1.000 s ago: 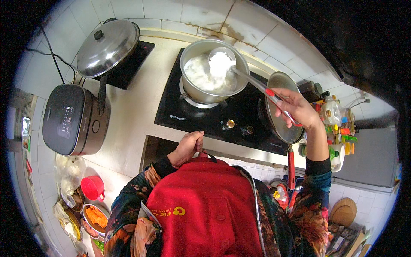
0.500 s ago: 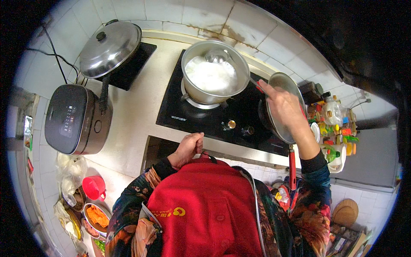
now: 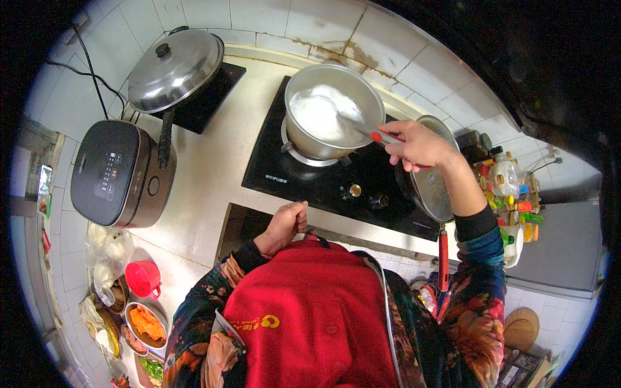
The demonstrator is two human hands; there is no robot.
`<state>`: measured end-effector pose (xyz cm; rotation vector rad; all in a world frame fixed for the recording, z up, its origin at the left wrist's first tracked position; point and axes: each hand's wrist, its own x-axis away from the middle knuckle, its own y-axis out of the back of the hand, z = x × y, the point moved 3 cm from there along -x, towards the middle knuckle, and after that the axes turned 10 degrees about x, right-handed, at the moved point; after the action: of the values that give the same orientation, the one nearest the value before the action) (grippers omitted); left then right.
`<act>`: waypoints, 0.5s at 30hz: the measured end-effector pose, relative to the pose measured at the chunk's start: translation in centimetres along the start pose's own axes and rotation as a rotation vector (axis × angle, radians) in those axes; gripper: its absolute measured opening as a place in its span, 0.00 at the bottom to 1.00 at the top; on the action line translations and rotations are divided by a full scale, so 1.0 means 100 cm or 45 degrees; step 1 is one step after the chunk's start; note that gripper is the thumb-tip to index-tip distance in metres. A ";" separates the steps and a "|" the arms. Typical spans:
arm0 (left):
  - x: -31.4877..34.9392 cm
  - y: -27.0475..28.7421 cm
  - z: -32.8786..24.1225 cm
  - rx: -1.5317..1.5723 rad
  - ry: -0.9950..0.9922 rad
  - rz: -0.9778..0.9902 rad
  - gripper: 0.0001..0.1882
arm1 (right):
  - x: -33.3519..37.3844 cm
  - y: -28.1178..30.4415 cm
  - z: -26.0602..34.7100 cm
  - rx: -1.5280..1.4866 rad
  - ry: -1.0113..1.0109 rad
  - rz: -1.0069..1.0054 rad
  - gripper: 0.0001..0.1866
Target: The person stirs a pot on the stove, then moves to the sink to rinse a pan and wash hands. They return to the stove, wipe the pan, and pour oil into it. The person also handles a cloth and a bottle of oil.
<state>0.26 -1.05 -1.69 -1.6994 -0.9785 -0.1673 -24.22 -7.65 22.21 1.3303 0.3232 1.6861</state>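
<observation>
Steel pot of white liquid sits on the black hob. Right hand clamps a ladle dipped inside; left hand, loosely curled and empty, rests before the hob. Risk: splashing or boil-over scalds the right hand.

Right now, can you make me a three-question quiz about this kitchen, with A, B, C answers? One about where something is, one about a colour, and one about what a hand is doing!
1. Where does the steel pot stand?
A. on the black stove top
B. on the floor
C. on the rice cooker

2. What colour is the small cup at the lower left?
A. blue
B. red
C. white

3. What is the right hand doing?
A. hanging free
B. lifting a lid
C. holding a ladle that dips into the pot

Answers:
1 A, the pot sits on the black stove top.
2 B, the cup is plainly red.
3 C, the fingers grip the red-ended ladle, whose far end lies in the white contents.
</observation>
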 end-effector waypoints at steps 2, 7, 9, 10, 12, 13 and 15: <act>0.001 0.000 -0.001 0.003 0.006 0.014 0.17 | 0.001 0.003 -0.002 -0.137 0.035 0.103 0.23; 0.000 -0.002 -0.002 -0.044 -0.007 -0.013 0.17 | -0.006 0.004 -0.009 -0.366 0.081 0.249 0.23; 0.000 -0.003 -0.002 -0.049 -0.013 -0.009 0.17 | -0.009 0.001 -0.019 -0.539 0.109 0.272 0.23; -0.001 -0.001 -0.001 -0.042 -0.024 0.012 0.18 | -0.008 -0.002 -0.024 -0.652 0.119 0.280 0.24; -0.003 0.005 0.000 -0.008 -0.022 0.029 0.18 | -0.007 -0.006 -0.037 -0.810 0.152 0.279 0.24; -0.004 0.007 0.001 0.019 -0.010 0.025 0.18 | -0.006 -0.008 -0.046 -0.854 0.176 0.270 0.24; -0.005 0.007 0.003 0.017 0.000 0.010 0.18 | -0.001 -0.008 -0.059 -0.912 0.182 0.249 0.26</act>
<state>0.32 -1.10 -2.56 -1.6911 -0.9712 -0.1554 -28.91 -5.44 19.36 0.7233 -0.3245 1.8164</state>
